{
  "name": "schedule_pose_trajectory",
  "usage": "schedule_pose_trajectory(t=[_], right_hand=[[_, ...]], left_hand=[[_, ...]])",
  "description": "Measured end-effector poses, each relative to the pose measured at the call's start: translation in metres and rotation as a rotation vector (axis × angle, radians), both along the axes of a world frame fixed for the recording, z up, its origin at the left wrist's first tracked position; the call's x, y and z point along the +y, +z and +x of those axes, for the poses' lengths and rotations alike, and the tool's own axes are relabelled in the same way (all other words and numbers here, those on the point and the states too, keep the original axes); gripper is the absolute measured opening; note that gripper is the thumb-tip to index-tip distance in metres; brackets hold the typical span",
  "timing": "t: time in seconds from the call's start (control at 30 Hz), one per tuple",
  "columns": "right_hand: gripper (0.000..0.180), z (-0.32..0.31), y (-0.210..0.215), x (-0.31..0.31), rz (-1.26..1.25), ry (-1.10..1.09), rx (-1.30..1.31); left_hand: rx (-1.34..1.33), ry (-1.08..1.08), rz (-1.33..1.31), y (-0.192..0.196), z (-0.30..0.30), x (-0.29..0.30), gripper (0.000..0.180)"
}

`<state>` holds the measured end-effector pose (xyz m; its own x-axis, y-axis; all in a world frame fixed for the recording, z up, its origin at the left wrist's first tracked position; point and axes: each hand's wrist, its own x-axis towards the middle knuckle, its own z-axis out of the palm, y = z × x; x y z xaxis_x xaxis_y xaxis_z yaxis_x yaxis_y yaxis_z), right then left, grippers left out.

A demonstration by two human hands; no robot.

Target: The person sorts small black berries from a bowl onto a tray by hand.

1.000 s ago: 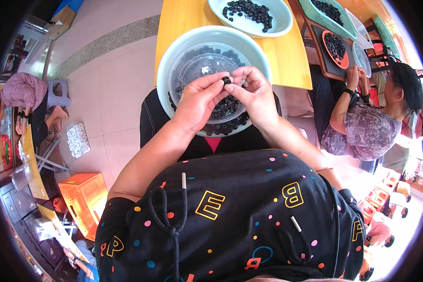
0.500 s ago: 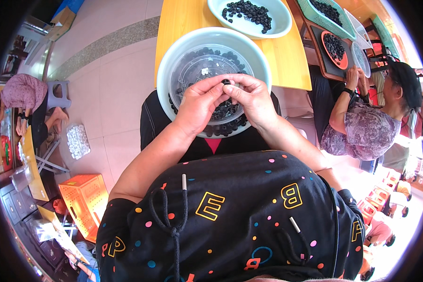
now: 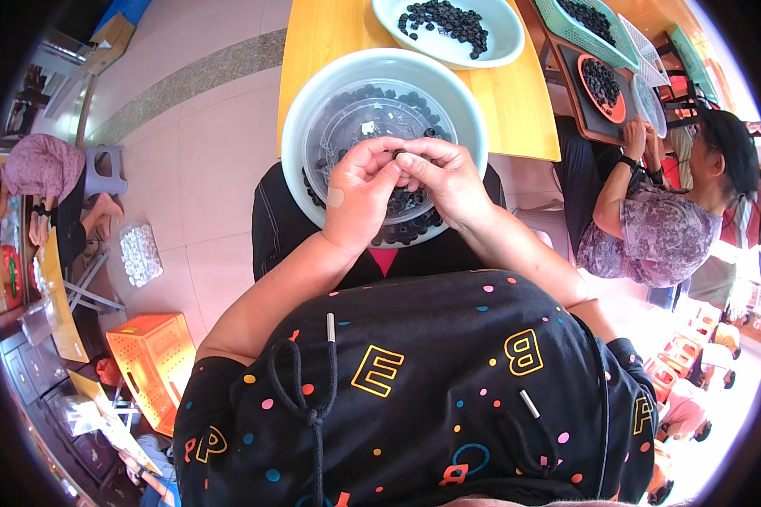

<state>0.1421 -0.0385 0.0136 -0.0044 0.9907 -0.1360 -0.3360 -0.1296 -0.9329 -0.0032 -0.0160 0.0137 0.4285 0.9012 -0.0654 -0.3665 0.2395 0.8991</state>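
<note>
At the lower left of the frame stands an orange crate [image 3: 148,367]. Above centre, over a pale blue basin [image 3: 292,127], my left hand [image 3: 355,193] is curled nearly closed, pinching a small black piece [image 3: 398,155], partly hidden, which my right hand [image 3: 448,182], similarly curled, also grips. Upper right of centre, a second basin [image 3: 506,39] holds black pieces [image 3: 452,27].

Yellow table [image 3: 516,110]: pale-blue oval basin [image 3: 506,40] by right edge, black pieces [image 3: 461,27] inside. Bigger round basin [image 3: 294,118] overlaps near edge, left half; can't tell if table supports it.
</note>
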Motion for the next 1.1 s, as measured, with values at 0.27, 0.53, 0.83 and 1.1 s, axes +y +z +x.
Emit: schedule_pose_trajectory(t=[0.27,0.53,0.83,1.1], right_hand=[[0.014,-0.003,-0.008,-0.001,-0.038,0.012,0.086],[0.017,0.010,-0.015,0.007,-0.085,0.107,-0.092],[0.021,0.082,0.044,0.104,0.093,-0.445,0.023],[0.014,0.044,-0.014,0.061,0.253,0.183,-1.137]], left_hand=[[0.008,0.016,-0.163,0.007,-0.001,-0.006,0.031],[0.236,-0.080,-0.005,-0.004,-0.007,0.005,0.040],[0.651,0.167,0.207,-0.026,-0.036,0.049,0.027],[1.132,-0.056,0.872,-0.045,-0.035,0.041,0.020]])
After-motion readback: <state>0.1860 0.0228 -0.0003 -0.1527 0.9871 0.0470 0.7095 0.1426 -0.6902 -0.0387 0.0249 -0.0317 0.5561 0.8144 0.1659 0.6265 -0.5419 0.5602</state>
